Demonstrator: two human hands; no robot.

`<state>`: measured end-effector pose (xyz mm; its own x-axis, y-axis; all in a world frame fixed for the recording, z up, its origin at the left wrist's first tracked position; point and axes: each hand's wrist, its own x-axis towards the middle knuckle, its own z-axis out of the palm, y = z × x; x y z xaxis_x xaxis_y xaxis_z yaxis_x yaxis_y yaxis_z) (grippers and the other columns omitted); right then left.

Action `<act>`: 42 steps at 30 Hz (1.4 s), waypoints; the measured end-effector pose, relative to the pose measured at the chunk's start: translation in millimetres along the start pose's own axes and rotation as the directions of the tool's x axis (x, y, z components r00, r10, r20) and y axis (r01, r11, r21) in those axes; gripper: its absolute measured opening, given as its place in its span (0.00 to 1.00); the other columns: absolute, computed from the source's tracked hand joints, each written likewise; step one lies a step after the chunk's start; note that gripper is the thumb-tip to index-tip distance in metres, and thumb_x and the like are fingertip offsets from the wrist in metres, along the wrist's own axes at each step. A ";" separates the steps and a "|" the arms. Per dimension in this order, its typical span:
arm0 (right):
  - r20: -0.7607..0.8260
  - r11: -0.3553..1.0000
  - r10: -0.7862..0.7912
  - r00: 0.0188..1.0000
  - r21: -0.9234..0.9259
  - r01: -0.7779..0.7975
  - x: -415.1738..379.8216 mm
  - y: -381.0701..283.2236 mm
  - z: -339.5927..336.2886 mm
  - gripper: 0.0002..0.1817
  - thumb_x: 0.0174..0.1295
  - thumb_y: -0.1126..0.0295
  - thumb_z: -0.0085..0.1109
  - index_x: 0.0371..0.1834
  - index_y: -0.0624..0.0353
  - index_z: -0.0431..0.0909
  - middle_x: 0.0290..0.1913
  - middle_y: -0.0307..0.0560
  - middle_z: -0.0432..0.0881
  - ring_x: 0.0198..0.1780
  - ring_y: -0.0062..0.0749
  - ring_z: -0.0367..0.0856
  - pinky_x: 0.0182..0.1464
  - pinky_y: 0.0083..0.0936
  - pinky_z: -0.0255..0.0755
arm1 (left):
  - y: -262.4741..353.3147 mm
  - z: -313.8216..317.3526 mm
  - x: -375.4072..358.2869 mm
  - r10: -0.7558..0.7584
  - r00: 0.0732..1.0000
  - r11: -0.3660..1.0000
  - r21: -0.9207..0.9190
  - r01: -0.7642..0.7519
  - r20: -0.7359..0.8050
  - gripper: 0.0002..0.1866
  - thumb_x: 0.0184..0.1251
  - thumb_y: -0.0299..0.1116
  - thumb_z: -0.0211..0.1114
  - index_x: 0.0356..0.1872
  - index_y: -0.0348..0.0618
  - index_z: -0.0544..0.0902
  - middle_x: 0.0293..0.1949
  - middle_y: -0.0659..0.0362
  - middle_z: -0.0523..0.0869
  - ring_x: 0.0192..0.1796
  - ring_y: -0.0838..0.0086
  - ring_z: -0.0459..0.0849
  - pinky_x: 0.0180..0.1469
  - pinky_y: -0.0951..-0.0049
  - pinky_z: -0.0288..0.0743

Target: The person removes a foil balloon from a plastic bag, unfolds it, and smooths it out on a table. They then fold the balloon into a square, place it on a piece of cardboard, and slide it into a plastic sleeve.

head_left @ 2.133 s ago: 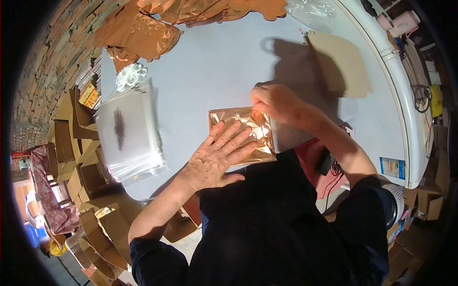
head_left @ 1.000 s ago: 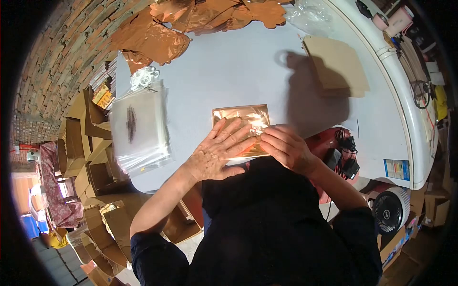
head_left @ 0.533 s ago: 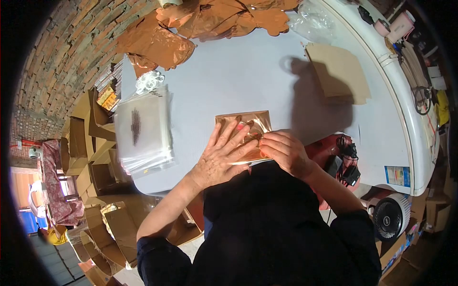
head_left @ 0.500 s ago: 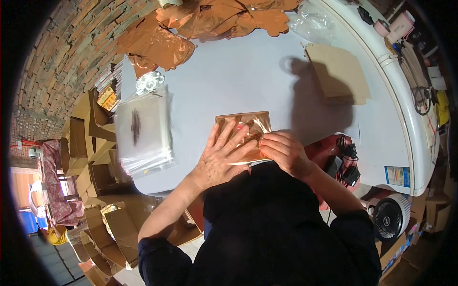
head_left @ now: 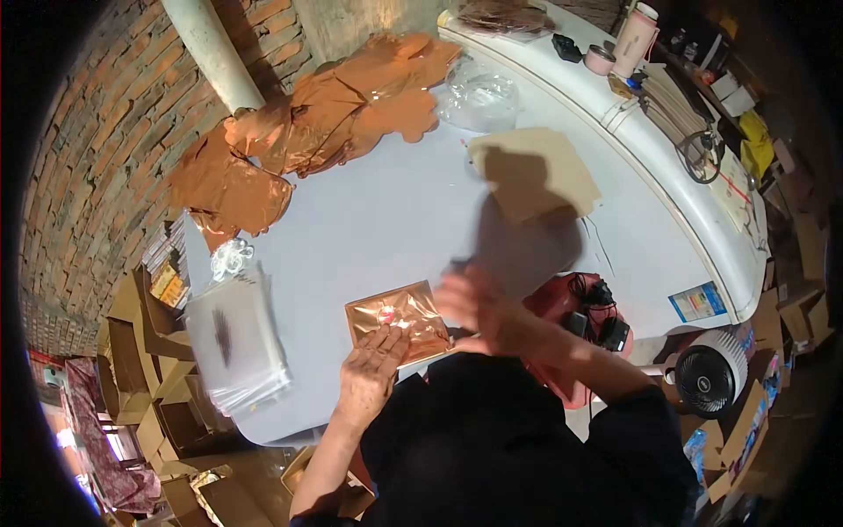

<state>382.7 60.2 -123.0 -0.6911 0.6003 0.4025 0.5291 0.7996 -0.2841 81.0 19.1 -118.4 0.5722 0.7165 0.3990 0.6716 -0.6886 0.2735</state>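
Observation:
A flat, shiny copper-coloured foil packet with a small red mark lies on the pale table near my body. My left hand rests on its lower left part, fingers laid flat and close together on the foil. Just past the packet's right edge is my right hand, blurred by motion. Its fingers are stretched out with the thumb apart, and nothing shows in it.
Clear plastic sleeves are stacked at left, below white rings. Copper foil bags heap along the back. Brown card sheets lie at back right. Black adapters sit on a red surface, near a fan.
My right hand has let go of the packet and moved off its right edge. My left hand has drawn its fingers together and slid lower on it. The view has turned and shifted.

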 end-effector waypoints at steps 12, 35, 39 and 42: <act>-0.360 0.550 0.385 0.850 -0.650 -0.524 33.6 90.2 -42.6 0.10 0.67 0.66 0.67 0.43 0.62 0.83 0.50 0.54 0.89 0.55 0.45 0.90 0.53 0.41 0.85 | 15.1 -8.2 -11.1 -0.046 0.999 0.996 -0.070 0.045 -0.007 0.21 0.56 0.20 0.71 0.54 0.38 0.91 0.59 0.53 0.92 0.68 0.61 0.87 0.73 0.58 0.79; 0.264 0.976 -0.208 0.942 -0.007 0.218 127.0 -22.3 15.7 0.15 0.67 0.58 0.63 0.46 0.58 0.85 0.39 0.46 0.86 0.42 0.41 0.86 0.43 0.36 0.82 | 38.6 -71.9 -73.5 -0.428 0.903 0.650 -0.682 0.335 0.036 0.18 0.71 0.24 0.71 0.61 0.38 0.87 0.59 0.51 0.92 0.61 0.55 0.91 0.61 0.61 0.85; 0.333 0.931 -0.336 0.881 0.259 0.257 168.3 -15.8 28.3 0.12 0.75 0.56 0.60 0.43 0.51 0.85 0.35 0.47 0.84 0.39 0.49 0.86 0.43 0.44 0.83 | 39.8 -80.6 -117.3 -0.691 0.710 0.152 -0.932 0.328 0.137 0.12 0.80 0.29 0.70 0.58 0.35 0.88 0.43 0.68 0.87 0.43 0.83 0.79 0.46 0.78 0.75; 0.252 0.942 -0.318 0.914 0.190 0.275 228.8 -3.7 37.7 0.12 0.70 0.57 0.64 0.40 0.52 0.88 0.36 0.47 0.85 0.41 0.49 0.87 0.44 0.46 0.81 | 43.2 -77.0 -129.1 -0.788 0.549 -0.169 -0.955 0.244 0.280 0.10 0.81 0.32 0.70 0.53 0.37 0.90 0.37 0.72 0.83 0.38 0.88 0.73 0.40 0.82 0.68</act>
<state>204.1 195.2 -62.7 -0.9239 0.2988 0.2389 0.2148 0.9220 -0.3221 -0.1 -111.8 -90.7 -0.0833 0.9668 -0.2417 -0.4233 0.1852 0.8869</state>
